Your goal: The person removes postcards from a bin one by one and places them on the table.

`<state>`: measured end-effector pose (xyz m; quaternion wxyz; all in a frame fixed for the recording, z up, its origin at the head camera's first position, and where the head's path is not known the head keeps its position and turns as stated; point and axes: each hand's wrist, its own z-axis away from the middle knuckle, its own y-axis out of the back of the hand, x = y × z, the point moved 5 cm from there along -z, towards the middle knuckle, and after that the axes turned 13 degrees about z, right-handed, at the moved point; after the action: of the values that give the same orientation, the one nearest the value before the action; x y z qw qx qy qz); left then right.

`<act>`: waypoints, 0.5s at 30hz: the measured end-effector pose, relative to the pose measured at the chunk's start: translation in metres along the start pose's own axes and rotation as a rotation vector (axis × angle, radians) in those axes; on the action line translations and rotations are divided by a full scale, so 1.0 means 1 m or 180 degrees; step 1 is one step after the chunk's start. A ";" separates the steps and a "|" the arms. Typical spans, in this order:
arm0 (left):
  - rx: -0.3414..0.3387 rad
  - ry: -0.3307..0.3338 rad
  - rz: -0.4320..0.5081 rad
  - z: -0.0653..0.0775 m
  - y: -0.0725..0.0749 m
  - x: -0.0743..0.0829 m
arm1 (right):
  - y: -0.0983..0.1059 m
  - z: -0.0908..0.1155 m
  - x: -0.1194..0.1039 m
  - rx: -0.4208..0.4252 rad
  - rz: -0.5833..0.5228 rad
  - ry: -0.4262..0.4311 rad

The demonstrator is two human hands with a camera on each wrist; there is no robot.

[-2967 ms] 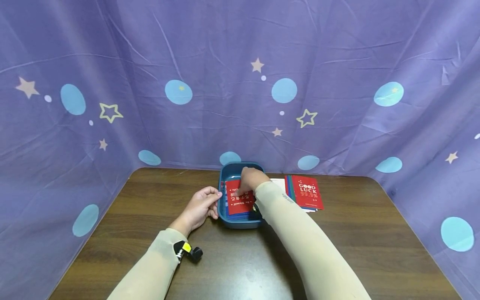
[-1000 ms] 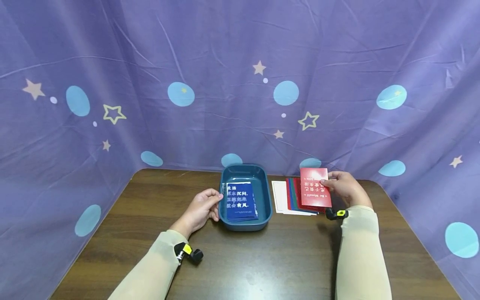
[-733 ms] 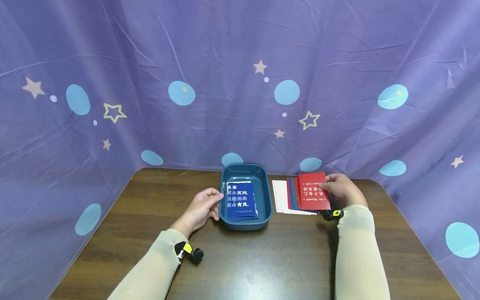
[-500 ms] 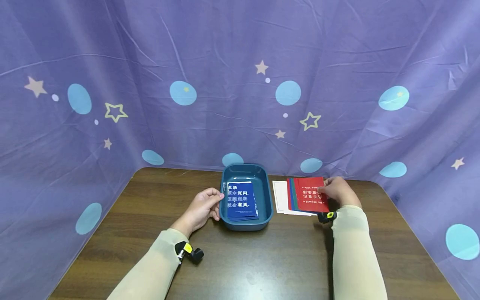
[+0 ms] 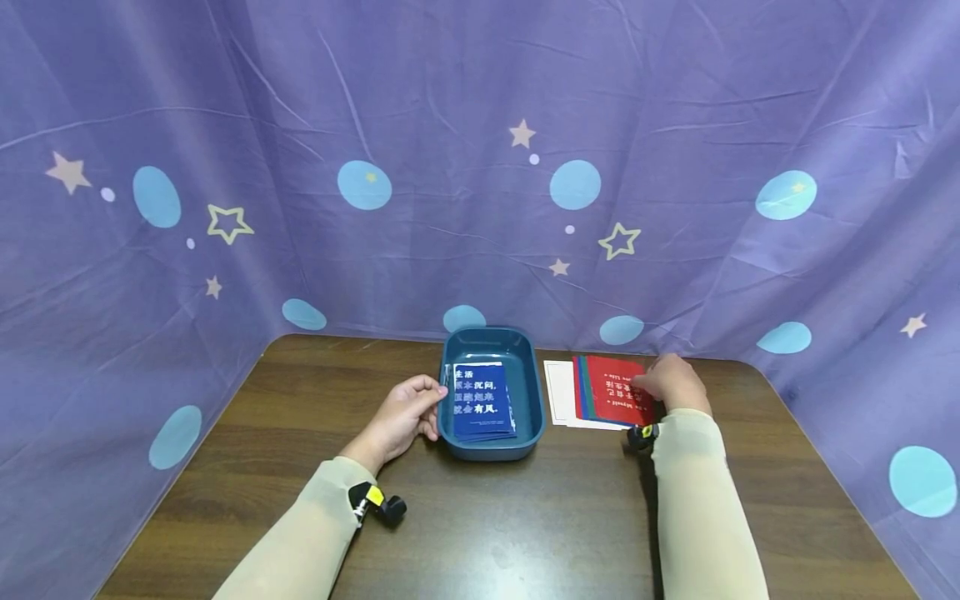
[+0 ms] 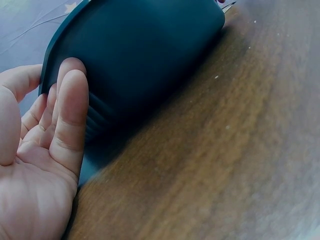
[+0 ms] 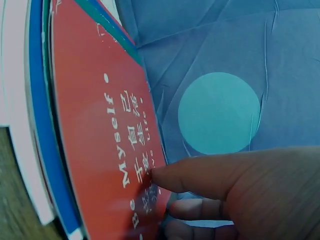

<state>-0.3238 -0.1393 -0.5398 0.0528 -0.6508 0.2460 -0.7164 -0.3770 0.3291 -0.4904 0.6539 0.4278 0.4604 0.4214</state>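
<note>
My left hand [image 5: 403, 418] holds the left wall of a dark blue plastic bin [image 5: 527, 367], thumb at the rim and fingers along the outside in the left wrist view. Inside that bin lies a stack of blue cards [image 5: 480, 404] with white lettering. To its right, my right hand [image 5: 677, 385] pinches a red card [image 5: 611, 390] printed "Be Myself" by its right edge, thumb on the face. In the right wrist view the red card [image 7: 100, 125] lies over a fan of green, blue, red and white cards; the fingers are partly hidden behind its edge.
White cards [image 5: 558, 400] stick out at the left of the pile, close to the bin's right side. The brown wooden table [image 5: 465, 525] ends at the back against a purple curtain [image 5: 450, 267] with stars and blue spots.
My right hand has taken the red card out of the bin, carried it right and lowered it onto the pile, uncovering the blue cards. The left hand stays at the bin's rim.
</note>
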 end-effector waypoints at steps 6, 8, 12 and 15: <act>-0.0009 -0.0006 0.0017 0.000 0.000 0.001 | 0.010 -0.001 -0.006 0.0265 -0.0046 0.0277; -0.0012 0.0001 0.0018 0.000 -0.001 0.001 | 0.017 0.001 -0.011 0.0377 -0.0169 0.0374; -0.0015 0.0014 0.0033 0.001 -0.001 0.002 | 0.028 0.008 -0.028 0.0423 -0.0525 0.0580; -0.0016 0.0014 0.0033 0.002 -0.002 0.003 | 0.033 0.015 -0.045 0.0339 -0.0807 0.0725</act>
<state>-0.3221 -0.1392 -0.5365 0.0543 -0.6481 0.2512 -0.7169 -0.3773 0.2934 -0.4450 0.6218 0.3498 0.6034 0.3562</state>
